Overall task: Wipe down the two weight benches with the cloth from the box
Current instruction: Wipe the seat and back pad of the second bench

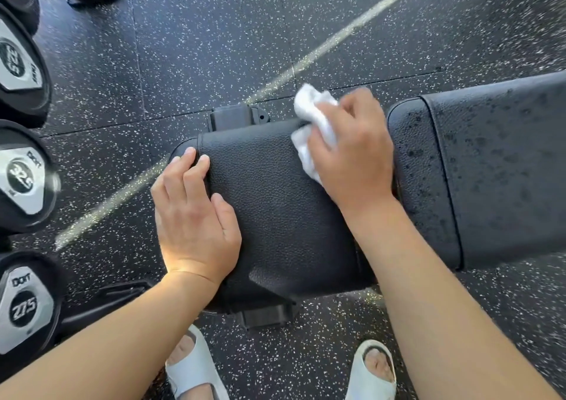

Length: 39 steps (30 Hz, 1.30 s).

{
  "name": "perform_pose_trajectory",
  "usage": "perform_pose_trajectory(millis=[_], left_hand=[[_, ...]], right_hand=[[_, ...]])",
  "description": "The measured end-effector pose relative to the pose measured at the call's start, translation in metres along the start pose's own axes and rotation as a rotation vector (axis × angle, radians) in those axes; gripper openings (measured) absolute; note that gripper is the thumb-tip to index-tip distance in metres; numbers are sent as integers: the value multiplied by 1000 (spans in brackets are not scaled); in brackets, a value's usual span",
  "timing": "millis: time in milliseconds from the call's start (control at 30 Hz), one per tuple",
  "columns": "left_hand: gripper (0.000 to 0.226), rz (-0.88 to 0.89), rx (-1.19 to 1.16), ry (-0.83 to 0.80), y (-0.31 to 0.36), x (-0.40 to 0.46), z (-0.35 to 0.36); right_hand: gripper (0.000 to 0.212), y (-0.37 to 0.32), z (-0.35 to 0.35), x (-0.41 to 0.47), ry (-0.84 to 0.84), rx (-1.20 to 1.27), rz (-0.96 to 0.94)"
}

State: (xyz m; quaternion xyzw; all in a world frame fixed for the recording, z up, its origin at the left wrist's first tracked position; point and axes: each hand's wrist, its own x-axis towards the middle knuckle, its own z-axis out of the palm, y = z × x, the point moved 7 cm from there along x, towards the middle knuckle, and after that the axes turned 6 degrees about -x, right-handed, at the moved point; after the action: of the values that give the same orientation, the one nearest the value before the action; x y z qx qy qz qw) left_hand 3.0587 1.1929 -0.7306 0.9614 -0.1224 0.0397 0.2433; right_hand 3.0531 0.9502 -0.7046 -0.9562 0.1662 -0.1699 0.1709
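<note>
A black weight bench lies across the view, with its seat pad (275,203) in the middle and its longer back pad (496,170) to the right. Wet droplets speckle the back pad, while the seat pad looks plain. My right hand (352,151) presses a crumpled white cloth (312,118) onto the far right corner of the seat pad. Flat on the seat pad's left edge rests my left hand (193,219), fingers apart and holding nothing. Only one bench is in view, and no box shows.
Several black dumbbells (21,182) with silver end caps line the left edge on a rack. The floor is black speckled rubber (214,47) crossed by a strip of sunlight. My feet in white sandals (196,369) stand just below the bench's front foot (263,315).
</note>
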Motion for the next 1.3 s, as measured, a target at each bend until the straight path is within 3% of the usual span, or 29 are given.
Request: perform_pose_trajectory(millis=[167, 500, 600, 733, 833, 933, 1100, 1300], left_hand=[[51, 9, -5, 13, 0, 0, 0], [53, 4, -13, 5, -3, -1, 2], [54, 5, -14, 10, -3, 0, 3], [53, 9, -17, 17, -3, -1, 2], [52, 15, -19, 18, -2, 0, 1], [52, 12, -17, 15, -3, 0, 2], [51, 0, -16, 16, -3, -1, 1], [49, 15, -23, 23, -3, -1, 2]], right_hand=[[18, -12, 11, 23, -61, -8, -43], [27, 5, -36, -150, -106, 168, -146], [28, 4, -28, -114, -82, 186, -180], [20, 9, -2, -7, -30, 125, -44], [17, 9, 26, 64, -113, 59, 33], [22, 9, 38, 73, -177, 14, 10], [23, -3, -8, -25, -12, 58, -114], [43, -51, -14, -183, -196, 163, -201]])
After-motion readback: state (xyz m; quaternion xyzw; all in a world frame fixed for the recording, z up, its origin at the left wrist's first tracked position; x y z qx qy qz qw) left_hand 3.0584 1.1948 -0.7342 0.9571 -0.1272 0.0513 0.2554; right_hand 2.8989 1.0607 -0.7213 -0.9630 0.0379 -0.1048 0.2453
